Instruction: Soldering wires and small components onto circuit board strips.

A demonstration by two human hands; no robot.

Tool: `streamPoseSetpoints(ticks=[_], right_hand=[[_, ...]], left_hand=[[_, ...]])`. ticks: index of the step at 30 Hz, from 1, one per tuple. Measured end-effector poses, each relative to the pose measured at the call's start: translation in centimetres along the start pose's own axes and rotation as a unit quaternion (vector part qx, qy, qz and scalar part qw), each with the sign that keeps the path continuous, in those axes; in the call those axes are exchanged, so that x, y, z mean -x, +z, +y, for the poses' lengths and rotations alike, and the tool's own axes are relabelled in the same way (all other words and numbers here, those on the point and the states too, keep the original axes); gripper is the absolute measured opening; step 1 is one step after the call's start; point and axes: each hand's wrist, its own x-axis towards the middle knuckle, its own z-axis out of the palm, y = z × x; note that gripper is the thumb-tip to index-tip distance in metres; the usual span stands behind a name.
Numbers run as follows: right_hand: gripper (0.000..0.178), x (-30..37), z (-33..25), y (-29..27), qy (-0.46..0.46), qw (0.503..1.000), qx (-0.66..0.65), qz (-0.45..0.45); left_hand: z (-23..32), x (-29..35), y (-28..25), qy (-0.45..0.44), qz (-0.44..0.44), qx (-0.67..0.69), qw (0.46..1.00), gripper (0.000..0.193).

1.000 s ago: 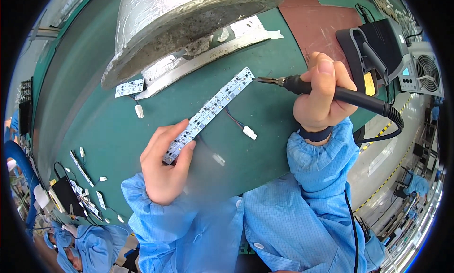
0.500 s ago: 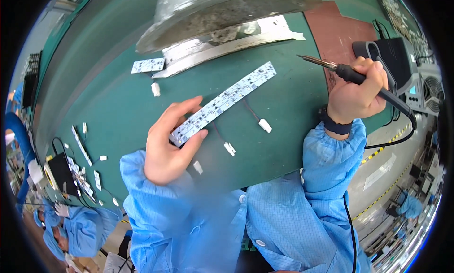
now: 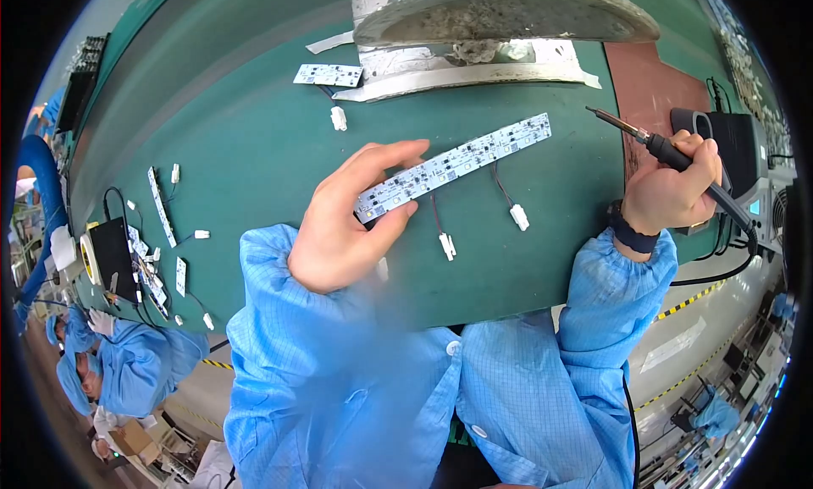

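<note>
My left hand [image 3: 349, 222] grips the left end of a long white circuit board strip [image 3: 461, 165], thumb below and fingers above. The strip tilts up toward the right and is dotted with small black parts. Two thin wire leads hang from it, ending in white connectors [image 3: 519, 217] [image 3: 447, 247]. My right hand [image 3: 676, 186] is closed round the dark handle of a soldering iron [image 3: 669, 152]. The iron's tip points left, a short way off the strip's right end, without touching it. A dark band circles my right wrist.
A grey metal hood [image 3: 508, 19] stands at the back, with a short board [image 3: 329, 75] beside it. More boards [image 3: 161, 206] and a black box [image 3: 113, 256] lie at the left. A soldering station [image 3: 737, 154] is at the right. Another person in blue [image 3: 144, 366] sits at lower left.
The whole view has turned and slid, so the table's things appear farther right. My left hand still grips the strip, and the soldering iron stays in my right hand, off the strip's end.
</note>
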Motion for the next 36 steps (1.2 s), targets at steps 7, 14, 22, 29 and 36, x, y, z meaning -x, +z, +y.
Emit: streamPoseSetpoints(ticks=[7, 14, 22, 29, 36], right_hand=[[0.026, -0.2, 0.4, -0.2, -0.012, 1.0, -0.007, -0.007], [0.027, -0.2, 0.4, -0.1, -0.007, 1.0, -0.009, -0.005], [0.027, -0.2, 0.4, -0.1, 0.008, 1.0, -0.018, 0.01], [0.026, -0.3, 0.6, -0.3, -0.007, 1.0, -0.02, -0.003], [0.027, -0.2, 0.6, -0.2, -0.003, 1.0, -0.016, 0.001]], left_hand=[[-0.3, 0.0, -0.3, 0.012, -0.013, -0.001, 1.0, 0.051], [-0.3, 0.1, -0.5, 0.004, -0.024, 0.004, 1.0, 0.053], [0.3, 0.3, -0.2, -0.02, -0.022, 0.053, 0.998, 0.052], [0.7, 0.5, -0.2, -0.023, -0.039, 0.067, 0.997, 0.053], [0.4, 0.7, -0.3, -0.011, -0.054, 0.072, 0.996, 0.052]])
